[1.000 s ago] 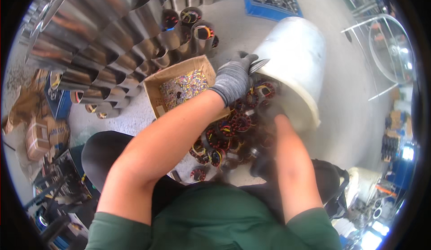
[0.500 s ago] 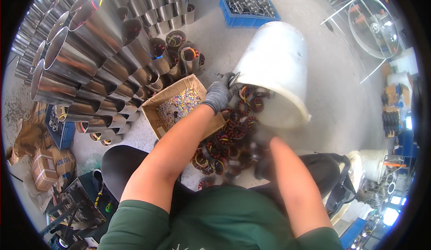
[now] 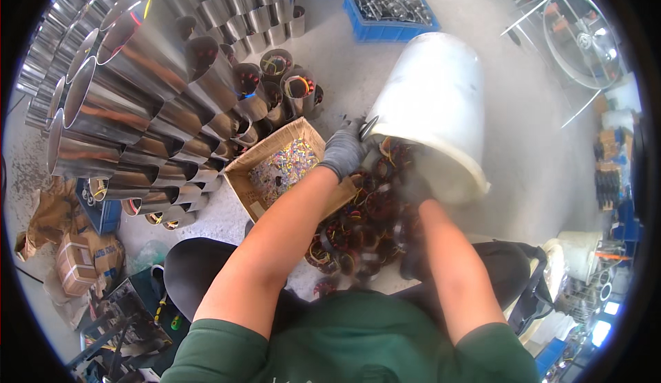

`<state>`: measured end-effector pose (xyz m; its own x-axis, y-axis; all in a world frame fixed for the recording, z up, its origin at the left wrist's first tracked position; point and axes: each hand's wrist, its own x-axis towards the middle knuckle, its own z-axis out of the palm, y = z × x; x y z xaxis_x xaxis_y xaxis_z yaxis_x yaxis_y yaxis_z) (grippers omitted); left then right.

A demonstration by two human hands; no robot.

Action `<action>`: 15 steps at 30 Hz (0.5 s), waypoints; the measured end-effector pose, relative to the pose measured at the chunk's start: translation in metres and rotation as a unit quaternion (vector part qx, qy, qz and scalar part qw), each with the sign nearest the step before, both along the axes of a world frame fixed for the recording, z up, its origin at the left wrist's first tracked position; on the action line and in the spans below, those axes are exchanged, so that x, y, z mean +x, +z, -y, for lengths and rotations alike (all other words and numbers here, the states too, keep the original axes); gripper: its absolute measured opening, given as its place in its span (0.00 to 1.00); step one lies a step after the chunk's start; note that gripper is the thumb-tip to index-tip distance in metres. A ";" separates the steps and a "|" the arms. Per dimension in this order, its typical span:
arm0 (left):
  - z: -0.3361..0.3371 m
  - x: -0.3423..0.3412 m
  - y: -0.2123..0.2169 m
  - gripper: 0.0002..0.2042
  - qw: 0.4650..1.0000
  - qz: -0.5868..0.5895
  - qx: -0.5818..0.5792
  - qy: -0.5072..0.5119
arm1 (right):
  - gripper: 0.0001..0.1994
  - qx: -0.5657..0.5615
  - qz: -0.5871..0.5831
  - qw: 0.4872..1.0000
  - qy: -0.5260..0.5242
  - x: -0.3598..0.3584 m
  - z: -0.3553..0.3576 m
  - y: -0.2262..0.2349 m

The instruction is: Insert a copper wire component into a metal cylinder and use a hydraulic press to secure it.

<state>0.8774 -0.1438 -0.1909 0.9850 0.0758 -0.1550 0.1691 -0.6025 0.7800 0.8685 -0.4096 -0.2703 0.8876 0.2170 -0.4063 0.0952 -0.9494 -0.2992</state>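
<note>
A large white plastic bucket lies tipped, its mouth toward me. My left hand, in a grey glove, is closed at the bucket's left rim. A dark, shiny curved metal piece shows by its fingers; whether it is a tool or part of the bucket I cannot make out. Ring-shaped motor stators with dark red windings and coloured wires lie heaped between my knees, up to the bucket's mouth. My right hand, smeared by motion, is at the bucket's mouth among the stators; its fingers cannot be read.
Left of the heap stands a cardboard box with colourful small clippings. Stacked steel cylinders rise at the left, some holding wound stators. A blue crate of metal parts is at the back. A white wire-frame wheel stand is far right.
My right hand has moved up and forward from the heap to the bucket's mouth. My left hand stays at the rim. The whole view has shifted slightly.
</note>
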 end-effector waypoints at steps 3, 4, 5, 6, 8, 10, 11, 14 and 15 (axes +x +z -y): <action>0.009 0.005 0.003 0.35 1.000 0.012 -0.010 -0.006 | 0.22 -0.013 0.146 0.989 -0.037 -0.007 0.031 -0.059; 0.007 0.005 0.003 0.33 1.000 0.001 0.005 -0.013 | 0.22 -0.012 0.143 0.989 -0.038 -0.011 0.029 -0.061; 0.002 0.003 -0.001 0.33 1.000 -0.001 0.008 -0.012 | 0.23 -0.023 0.122 0.991 -0.041 -0.016 0.021 -0.055; -0.002 0.001 -0.005 0.32 1.000 0.005 0.018 -0.016 | 0.23 -0.035 0.101 0.993 -0.044 -0.020 0.015 -0.047; -0.009 0.004 -0.007 0.32 0.999 0.015 0.027 -0.021 | 0.24 -0.062 0.067 0.995 -0.051 -0.024 0.001 -0.014; -0.013 0.006 -0.006 0.30 0.997 0.006 0.032 -0.066 | 0.25 -0.079 0.052 0.994 -0.058 -0.026 -0.012 0.030; -0.015 0.006 -0.005 0.30 0.997 0.007 0.029 -0.069 | 0.24 -0.087 0.046 0.995 -0.021 -0.026 -0.022 0.059; -0.019 0.007 0.002 0.30 0.995 0.046 0.006 -0.090 | 0.24 -0.101 0.049 0.988 0.103 -0.035 -0.040 0.076; -0.022 0.007 0.004 0.30 0.994 0.044 -0.008 -0.099 | 0.24 -0.103 0.052 0.974 0.194 -0.039 -0.043 0.074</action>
<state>0.8841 -0.1222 -0.1871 0.9901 -0.1229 -0.0672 -0.0211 -0.6052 0.7958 0.8296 -0.3667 -0.1963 0.7934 0.4680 -0.3892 0.4786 -0.8747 -0.0762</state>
